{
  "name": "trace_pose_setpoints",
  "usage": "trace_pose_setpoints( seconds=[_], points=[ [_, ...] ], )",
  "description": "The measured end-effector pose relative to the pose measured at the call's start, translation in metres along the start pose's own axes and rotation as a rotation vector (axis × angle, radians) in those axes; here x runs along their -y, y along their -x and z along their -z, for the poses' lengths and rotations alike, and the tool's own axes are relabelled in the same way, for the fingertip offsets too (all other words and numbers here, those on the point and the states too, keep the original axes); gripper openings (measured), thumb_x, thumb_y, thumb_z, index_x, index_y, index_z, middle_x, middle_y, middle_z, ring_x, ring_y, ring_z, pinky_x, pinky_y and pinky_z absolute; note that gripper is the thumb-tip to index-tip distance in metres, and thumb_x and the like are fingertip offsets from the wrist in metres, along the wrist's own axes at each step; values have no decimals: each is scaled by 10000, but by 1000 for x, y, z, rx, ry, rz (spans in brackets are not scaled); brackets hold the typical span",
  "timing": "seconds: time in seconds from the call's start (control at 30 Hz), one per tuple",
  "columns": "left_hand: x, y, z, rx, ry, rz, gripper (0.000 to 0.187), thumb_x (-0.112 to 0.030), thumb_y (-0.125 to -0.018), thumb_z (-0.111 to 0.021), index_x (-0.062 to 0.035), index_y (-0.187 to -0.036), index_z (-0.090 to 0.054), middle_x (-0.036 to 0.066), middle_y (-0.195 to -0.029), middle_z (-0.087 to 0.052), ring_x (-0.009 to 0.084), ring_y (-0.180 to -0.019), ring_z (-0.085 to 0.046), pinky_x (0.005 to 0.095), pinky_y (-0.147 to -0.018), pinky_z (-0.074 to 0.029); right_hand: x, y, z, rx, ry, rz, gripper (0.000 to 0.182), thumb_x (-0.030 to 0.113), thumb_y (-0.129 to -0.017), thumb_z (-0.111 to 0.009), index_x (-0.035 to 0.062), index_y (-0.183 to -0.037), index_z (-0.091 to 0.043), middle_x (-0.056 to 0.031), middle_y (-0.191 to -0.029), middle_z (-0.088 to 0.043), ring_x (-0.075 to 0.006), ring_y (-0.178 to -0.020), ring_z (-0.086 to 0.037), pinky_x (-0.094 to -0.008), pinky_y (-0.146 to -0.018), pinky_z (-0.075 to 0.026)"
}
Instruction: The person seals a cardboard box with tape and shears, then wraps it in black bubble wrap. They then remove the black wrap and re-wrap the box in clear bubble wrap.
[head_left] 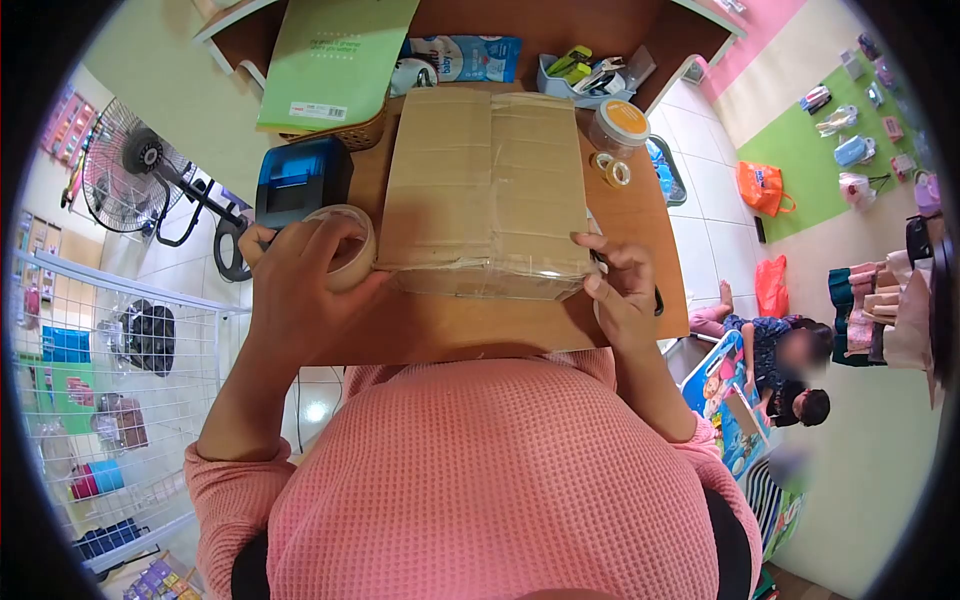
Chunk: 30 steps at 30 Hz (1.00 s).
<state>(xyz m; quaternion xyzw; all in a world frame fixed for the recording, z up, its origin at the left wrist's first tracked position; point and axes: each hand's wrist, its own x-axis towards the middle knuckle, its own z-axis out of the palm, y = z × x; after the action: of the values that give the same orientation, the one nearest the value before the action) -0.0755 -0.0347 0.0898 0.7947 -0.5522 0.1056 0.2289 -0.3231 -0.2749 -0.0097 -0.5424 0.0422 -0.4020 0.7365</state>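
A closed cardboard box (487, 180) lies on the wooden desk (440, 330), with clear tape shining along its near edge. My left hand (310, 265) grips a roll of packing tape (352, 262) at the box's near left corner, its fingers wrapped round the ring. At the near right corner, my right hand (620, 290) has its thumb and fingers bent at the box edge. Whether they pinch the tape there is too small to tell. A dark object, partly hidden, shows behind that hand.
A blue-black device (300, 180) and a green folder (335, 60) stand at the left. Right of the box are a round tub (620, 125), small tape rolls (617, 173) and a stationery basket (585, 92). Two people (780, 370) are beyond the desk at the right.
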Motion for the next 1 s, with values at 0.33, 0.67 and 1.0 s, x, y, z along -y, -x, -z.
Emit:
trace_pose_setpoints(
  seconds=[0.33,0.67,1.0],
  points=[
    [16,3,-6,-68,3,-187,566,-250,-673,-891,-114,-1170,-659,57,-1139,-669,259,-1041,-653,424,-876,-411,14,0,8,144,772,318,186,6,-889,-674,24,-1062,-740,-215,-1240,-667,-281,-1157,-654,-402,-997,-510],
    [14,6,-12,-131,24,-202,532,-283,-649,-896,-145,-1129,-712,64,-1061,-646,270,-984,-656,396,-854,-433,65,-19,-44,171,1417,501,273,30,-774,-760,111,-1034,-763,-75,-1049,-689,-245,-893,-667,-389,-889,-550],
    [-31,11,-26,-190,-316,-468,378,-265,-780,-776,-113,-1122,-728,30,-1082,-683,179,-1007,-638,378,-893,-446,26,-23,-45,397,1401,706,300,209,-710,-884,129,-981,-784,-7,-933,-692,-164,-770,-647,-415,-927,-548]
  ],
)
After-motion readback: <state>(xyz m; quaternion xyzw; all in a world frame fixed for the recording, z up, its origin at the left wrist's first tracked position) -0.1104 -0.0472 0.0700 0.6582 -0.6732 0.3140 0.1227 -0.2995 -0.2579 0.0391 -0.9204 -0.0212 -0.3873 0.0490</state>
